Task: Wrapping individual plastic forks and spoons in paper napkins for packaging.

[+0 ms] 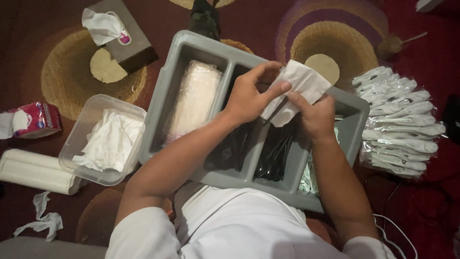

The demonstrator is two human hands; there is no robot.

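My left hand (249, 96) and my right hand (316, 115) both grip a white paper napkin (304, 81), held above a grey divided tray (182, 52) that rests on my lap. The left thumb and fingers pinch the napkin's left edge, and the right hand holds its lower right part. Under the hands, the tray's middle compartments hold black plastic cutlery (275, 153). Its left compartment holds a clear-wrapped white stack (194, 98), and small packets (306, 180) lie in the right one.
A clear plastic tub of white napkins (108, 139) sits left of the tray. A tissue box (120, 33), a red tissue pack (36, 120) and a white roll (33, 170) lie further left. A heap of wrapped packs (402, 122) lies right on the patterned carpet.
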